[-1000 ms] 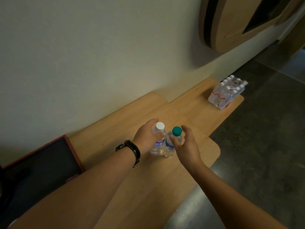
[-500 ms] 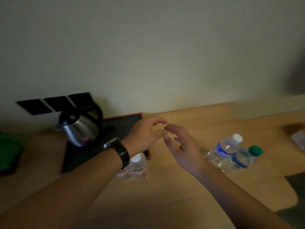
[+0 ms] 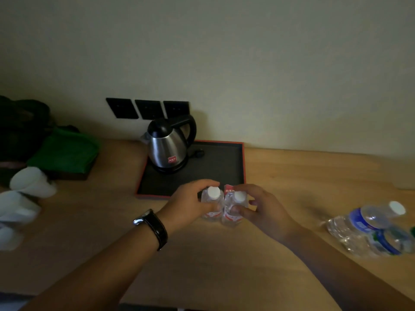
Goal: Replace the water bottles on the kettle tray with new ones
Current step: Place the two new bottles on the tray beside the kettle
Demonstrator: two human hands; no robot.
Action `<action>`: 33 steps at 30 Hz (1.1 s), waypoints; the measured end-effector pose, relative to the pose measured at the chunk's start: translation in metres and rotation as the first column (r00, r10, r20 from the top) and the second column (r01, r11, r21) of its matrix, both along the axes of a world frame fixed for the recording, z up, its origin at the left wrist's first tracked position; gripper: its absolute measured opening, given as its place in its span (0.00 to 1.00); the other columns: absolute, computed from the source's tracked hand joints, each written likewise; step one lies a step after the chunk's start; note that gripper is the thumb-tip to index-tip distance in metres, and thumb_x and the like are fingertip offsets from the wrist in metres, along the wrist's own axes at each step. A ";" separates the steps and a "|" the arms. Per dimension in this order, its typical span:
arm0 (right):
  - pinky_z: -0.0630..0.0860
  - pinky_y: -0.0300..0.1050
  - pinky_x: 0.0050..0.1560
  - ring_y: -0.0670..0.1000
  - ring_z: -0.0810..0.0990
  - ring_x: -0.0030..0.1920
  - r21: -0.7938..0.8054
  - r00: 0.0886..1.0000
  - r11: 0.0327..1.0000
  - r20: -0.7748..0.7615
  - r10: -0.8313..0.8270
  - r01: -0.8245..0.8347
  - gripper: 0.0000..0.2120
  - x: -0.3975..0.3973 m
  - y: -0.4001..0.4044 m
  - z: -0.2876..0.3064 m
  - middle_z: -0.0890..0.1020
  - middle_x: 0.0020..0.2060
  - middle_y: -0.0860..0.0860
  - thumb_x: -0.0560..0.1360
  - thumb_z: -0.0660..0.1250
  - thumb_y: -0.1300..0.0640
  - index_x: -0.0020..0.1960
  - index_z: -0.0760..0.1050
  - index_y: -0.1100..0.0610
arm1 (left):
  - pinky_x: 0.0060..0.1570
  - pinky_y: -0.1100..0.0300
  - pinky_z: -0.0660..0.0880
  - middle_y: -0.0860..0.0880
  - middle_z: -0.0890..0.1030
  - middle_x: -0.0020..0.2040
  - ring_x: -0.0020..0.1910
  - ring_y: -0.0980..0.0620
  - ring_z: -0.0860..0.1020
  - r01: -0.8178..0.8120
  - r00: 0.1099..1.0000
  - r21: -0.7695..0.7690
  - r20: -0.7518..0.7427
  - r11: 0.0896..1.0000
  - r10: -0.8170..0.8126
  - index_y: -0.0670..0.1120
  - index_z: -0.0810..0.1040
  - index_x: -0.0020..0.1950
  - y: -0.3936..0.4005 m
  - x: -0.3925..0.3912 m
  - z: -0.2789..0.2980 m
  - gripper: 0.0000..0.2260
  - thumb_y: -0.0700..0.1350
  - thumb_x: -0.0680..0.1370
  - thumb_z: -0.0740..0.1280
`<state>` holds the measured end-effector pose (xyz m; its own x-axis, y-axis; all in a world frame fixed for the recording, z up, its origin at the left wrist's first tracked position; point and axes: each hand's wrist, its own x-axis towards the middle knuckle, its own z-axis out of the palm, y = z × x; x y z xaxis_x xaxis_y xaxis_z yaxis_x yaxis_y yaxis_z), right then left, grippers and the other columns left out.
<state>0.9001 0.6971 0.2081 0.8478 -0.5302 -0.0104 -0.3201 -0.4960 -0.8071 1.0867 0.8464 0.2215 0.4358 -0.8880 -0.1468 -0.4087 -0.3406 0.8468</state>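
Observation:
Two small red-labelled water bottles with white caps stand side by side on the wooden counter, just in front of the black kettle tray (image 3: 224, 162). My left hand (image 3: 188, 204) is wrapped around the left bottle (image 3: 213, 195). The right bottle (image 3: 238, 199) is gripped by my right hand (image 3: 263, 209). A steel kettle (image 3: 167, 148) stands on the tray's back left. Two blue-labelled bottles (image 3: 368, 225) stand on the counter at the far right, one with a white cap, one partly cut off by the frame edge.
White cups (image 3: 29, 182) lie at the left edge of the counter. A green folded cloth (image 3: 65, 151) and dark items sit behind them. Black wall sockets (image 3: 148, 108) are above the kettle. The counter's front edge runs along the bottom.
My view swung left from the blue-labelled bottles to the tray. Both hands let go of those bottles, moved left and closed on the two red-labelled bottles.

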 end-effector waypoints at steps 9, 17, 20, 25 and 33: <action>0.77 0.36 0.53 0.36 0.77 0.58 0.119 0.996 0.989 -0.031 -0.082 0.086 0.22 0.005 -0.006 -0.016 0.81 0.59 0.42 0.71 0.77 0.56 0.64 0.79 0.50 | 0.59 0.58 0.74 0.60 0.79 0.59 0.61 0.54 0.78 -0.088 0.996 0.010 -0.022 0.996 0.088 0.55 0.80 0.62 -0.004 -0.002 -0.022 0.23 0.46 0.69 0.80; 0.68 0.23 0.47 0.29 0.77 0.49 0.131 0.998 0.990 0.006 -0.058 0.057 0.12 0.010 -0.010 -0.005 0.83 0.51 0.46 0.74 0.75 0.57 0.57 0.81 0.53 | 0.52 0.55 0.79 0.55 0.83 0.53 0.54 0.57 0.81 -0.042 0.997 0.032 -0.067 0.999 0.044 0.58 0.77 0.57 -0.018 -0.003 -0.013 0.15 0.45 0.74 0.76; 0.68 0.24 0.45 0.28 0.76 0.48 0.070 0.999 0.997 0.030 -0.045 0.043 0.08 0.015 -0.023 0.013 0.83 0.47 0.41 0.75 0.74 0.52 0.52 0.78 0.44 | 0.45 0.67 0.74 0.60 0.82 0.50 0.51 0.65 0.79 -0.034 0.997 0.006 -0.066 0.999 0.035 0.64 0.76 0.53 -0.030 0.007 0.007 0.15 0.47 0.74 0.76; 0.73 0.39 0.48 0.41 0.80 0.48 -0.013 0.997 0.999 0.060 -0.047 0.048 0.07 0.037 -0.062 0.036 0.84 0.47 0.44 0.76 0.72 0.49 0.53 0.78 0.44 | 0.45 0.63 0.74 0.58 0.84 0.48 0.48 0.65 0.80 -0.016 0.999 -0.066 -0.029 0.998 0.015 0.59 0.79 0.52 -0.064 0.030 0.032 0.12 0.47 0.73 0.76; 0.69 0.39 0.45 0.46 0.79 0.50 -0.064 0.993 0.995 0.102 -0.064 0.071 0.07 0.092 -0.124 0.028 0.83 0.49 0.45 0.78 0.69 0.47 0.54 0.77 0.47 | 0.46 0.62 0.72 0.58 0.79 0.48 0.49 0.59 0.76 -0.065 0.998 -0.075 0.001 0.995 0.065 0.55 0.77 0.54 -0.138 0.067 0.028 0.10 0.44 0.77 0.73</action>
